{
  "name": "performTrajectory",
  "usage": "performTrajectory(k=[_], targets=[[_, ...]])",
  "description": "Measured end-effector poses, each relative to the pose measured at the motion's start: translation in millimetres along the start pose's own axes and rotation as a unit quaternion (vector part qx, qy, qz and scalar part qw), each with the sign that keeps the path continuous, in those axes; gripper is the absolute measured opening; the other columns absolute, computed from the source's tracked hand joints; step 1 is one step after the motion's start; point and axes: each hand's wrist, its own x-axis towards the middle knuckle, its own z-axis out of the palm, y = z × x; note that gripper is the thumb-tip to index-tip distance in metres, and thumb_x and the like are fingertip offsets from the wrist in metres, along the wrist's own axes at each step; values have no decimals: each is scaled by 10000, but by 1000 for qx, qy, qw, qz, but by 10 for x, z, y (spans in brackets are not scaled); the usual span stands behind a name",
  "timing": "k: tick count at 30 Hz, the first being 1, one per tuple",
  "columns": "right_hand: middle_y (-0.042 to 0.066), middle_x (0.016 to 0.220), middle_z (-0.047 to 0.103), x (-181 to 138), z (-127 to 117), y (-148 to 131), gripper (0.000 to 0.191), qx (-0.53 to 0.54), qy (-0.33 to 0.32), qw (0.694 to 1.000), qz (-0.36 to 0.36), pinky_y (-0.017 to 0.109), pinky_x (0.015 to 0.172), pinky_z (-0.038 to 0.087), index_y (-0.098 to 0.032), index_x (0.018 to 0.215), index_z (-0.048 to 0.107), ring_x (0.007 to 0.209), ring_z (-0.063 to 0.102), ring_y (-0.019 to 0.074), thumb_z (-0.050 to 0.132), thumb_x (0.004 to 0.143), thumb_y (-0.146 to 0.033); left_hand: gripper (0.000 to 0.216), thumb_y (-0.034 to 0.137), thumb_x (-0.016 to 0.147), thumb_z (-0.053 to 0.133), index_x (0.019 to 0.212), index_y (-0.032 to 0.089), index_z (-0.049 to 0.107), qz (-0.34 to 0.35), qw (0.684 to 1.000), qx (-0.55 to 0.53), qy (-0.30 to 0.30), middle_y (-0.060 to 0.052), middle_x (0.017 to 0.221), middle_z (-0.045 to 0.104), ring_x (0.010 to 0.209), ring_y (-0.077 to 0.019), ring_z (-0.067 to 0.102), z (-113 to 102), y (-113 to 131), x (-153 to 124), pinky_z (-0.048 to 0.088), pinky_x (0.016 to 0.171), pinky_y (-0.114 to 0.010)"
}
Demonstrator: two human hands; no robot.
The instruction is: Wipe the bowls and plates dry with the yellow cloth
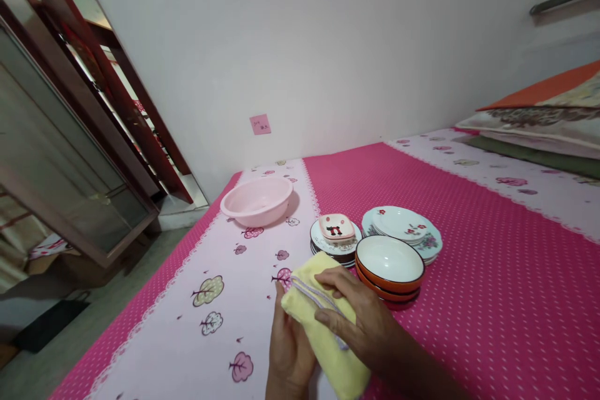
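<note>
A folded yellow cloth [304, 309] with a pale purple edge is held up at the front of the bed. My left hand [288, 350] supports it from beneath, the thumb along its left side and the other fingers mostly hidden under it. From the right, my right hand [363, 315] grips the cloth's upper face between bent fingers and thumb. Just beyond that hand is a stack of orange bowls [389, 259] with white insides. Beside the bowls, a small square pink dish [336, 228] tops a pile of round dark-edged plates [319, 237].
White flowered plates [398, 225] are stacked behind the bowls. A pink basin [257, 201] stands farther left near the wall. Pillows [539, 119] lie at the far right on the pink patterned bedspread [497, 300]. A glazed door [70, 156] stands ajar at left, past the bed's edge.
</note>
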Motion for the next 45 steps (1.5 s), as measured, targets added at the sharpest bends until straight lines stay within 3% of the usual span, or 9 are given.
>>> performTrajectory(k=[7, 11, 14, 18, 26, 31, 34, 37, 45], targets=[[96, 1061, 675, 0, 60, 73, 287, -84, 51, 995, -27, 443, 944, 494, -207, 1080, 671, 1026, 636, 264, 458, 899, -140, 593, 697, 838, 669, 1113, 193, 816, -17, 997, 9, -77, -89, 1182, 797, 1316, -337, 618, -32, -51, -57, 349, 1223, -419], [41, 855, 677, 54, -175, 72, 232, 54, 93, 992, 61, 364, 766, 517, -188, 1025, 678, 837, 647, 239, 510, 944, -326, 309, 422, 875, 735, 1096, 224, 823, -20, 992, 24, -126, -59, 1237, 776, 1298, -308, 637, -70, -72, -77, 360, 1217, -398], [20, 826, 692, 56, -422, 60, 298, 178, 95, 972, 120, 327, 666, 510, -180, 1064, 666, 754, 640, 219, 596, 906, -423, 310, 296, 882, 666, 1134, 192, 813, -30, 994, 34, -95, -82, 1264, 760, 1292, -316, 640, -53, -65, -74, 379, 1207, -426], [40, 898, 740, -19, -751, 8, 369, 228, 109, 959, 128, 333, 679, 527, -192, 1055, 687, 777, 665, 227, 692, 832, -486, 342, 297, 840, 653, 1105, 167, 825, -64, 997, 37, -25, -95, 1204, 778, 1197, -326, 701, -94, 6, -103, 417, 1184, -458], [28, 792, 708, -190, -1136, -88, 390, 129, 185, 965, 135, 311, 541, 510, -222, 1061, 723, 662, 642, 216, 718, 819, -529, 299, 278, 819, 697, 1043, 140, 839, -72, 995, 59, 29, -114, 1106, 807, 1112, -338, 741, -221, 83, -81, 448, 1158, -447], [30, 779, 715, -193, -918, -265, 426, 136, 98, 974, 154, 323, 518, 520, -242, 1173, 705, 624, 649, 226, 670, 853, -522, 300, 285, 885, 668, 1068, 107, 825, -95, 992, 64, 54, -146, 1115, 806, 1193, -348, 702, -52, -36, -10, 436, 1171, -449], [72, 976, 745, -163, -618, -375, 410, 142, 22, 981, 126, 355, 718, 576, -233, 1251, 675, 873, 712, 261, 573, 915, -444, 332, 335, 927, 649, 1111, 110, 808, -109, 992, 65, 19, -156, 1143, 798, 1272, -358, 651, 63, -99, 5, 432, 1173, -478], [92, 1157, 726, -132, -379, -383, 357, 48, -32, 996, 71, 394, 892, 543, -225, 1193, 698, 1013, 685, 262, 582, 870, -323, 343, 450, 931, 677, 1065, 170, 823, -84, 995, 52, -6, -131, 1141, 802, 1283, -363, 641, 126, -131, -3, 431, 1169, -509], [33, 952, 706, -94, -343, -361, 178, -30, -54, 993, 98, 340, 766, 472, -232, 995, 668, 866, 643, 216, 603, 833, -266, 212, 253, 769, 823, 944, 133, 821, -10, 990, 128, 65, -114, 994, 816, 1120, -348, 719, 87, -74, -88, 500, 1097, -467]])
